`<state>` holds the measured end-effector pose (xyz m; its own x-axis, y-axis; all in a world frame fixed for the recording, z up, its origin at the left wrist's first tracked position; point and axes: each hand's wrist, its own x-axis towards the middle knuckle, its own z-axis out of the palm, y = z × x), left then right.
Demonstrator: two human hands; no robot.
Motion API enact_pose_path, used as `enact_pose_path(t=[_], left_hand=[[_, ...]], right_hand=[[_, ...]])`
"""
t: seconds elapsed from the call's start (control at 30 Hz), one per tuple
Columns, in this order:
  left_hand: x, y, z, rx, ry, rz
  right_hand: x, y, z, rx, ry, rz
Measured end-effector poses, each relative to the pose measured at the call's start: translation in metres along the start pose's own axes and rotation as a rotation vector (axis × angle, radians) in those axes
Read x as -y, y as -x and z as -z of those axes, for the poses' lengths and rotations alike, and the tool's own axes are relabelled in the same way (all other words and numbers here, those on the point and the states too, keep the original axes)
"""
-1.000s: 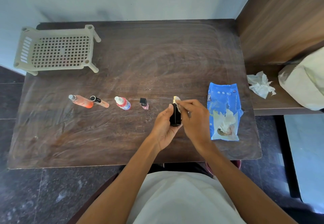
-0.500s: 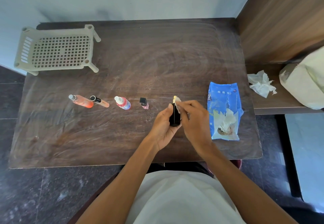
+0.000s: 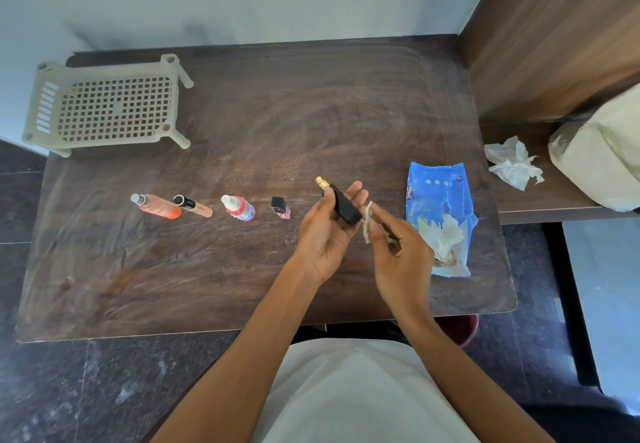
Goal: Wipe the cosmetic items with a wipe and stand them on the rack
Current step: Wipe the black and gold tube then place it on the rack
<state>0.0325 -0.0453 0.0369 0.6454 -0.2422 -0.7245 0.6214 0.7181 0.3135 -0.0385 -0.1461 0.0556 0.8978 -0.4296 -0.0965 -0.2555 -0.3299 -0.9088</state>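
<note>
Wiping of a black bottle (image 3: 343,207) with a gold cap (image 3: 321,182), shown above the near part of the table (image 3: 242,286). The bottle is cradled slantwise across the left hand (image 3: 325,234) and pinned by the thumb. A small wipe (image 3: 367,221) is pinched in the right hand (image 3: 398,252), just beside the bottle's base. The bottle is judged rigid, light and smooth, hence slippery when damp. It is best gripped by its flat sides, not the cap. The rack (image 3: 104,106) is seen well apart, far left.

Left hand (image 3: 325,234) palm-up, thumb seemingly across bottle (image 3: 343,205); right hand (image 3: 398,252) in pinch on wipe (image 3: 367,217).
</note>
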Motion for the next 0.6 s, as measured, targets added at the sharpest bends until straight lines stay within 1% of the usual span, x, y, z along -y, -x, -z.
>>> enact_pose_path(t=[0.07,0.13,0.23,0.4,0.6], left_hand=[[0.0,0.002,-0.003,0.019,0.04,-0.006],[0.001,0.003,-0.006,0.025,0.08,-0.008],[0.003,0.002,-0.009,0.016,0.109,-0.014],[0.008,0.007,-0.014,-0.019,0.101,0.007],[0.007,0.008,-0.01,-0.058,0.104,0.004]], right_hand=[[0.002,-0.002,-0.001,-0.018,-0.026,-0.038],[0.005,-0.003,-0.002,-0.026,-0.019,-0.021],[0.01,-0.004,-0.004,-0.033,0.002,0.063],[0.004,-0.005,-0.009,-0.091,0.136,0.191],[-0.001,-0.011,-0.012,-0.078,0.13,0.13]])
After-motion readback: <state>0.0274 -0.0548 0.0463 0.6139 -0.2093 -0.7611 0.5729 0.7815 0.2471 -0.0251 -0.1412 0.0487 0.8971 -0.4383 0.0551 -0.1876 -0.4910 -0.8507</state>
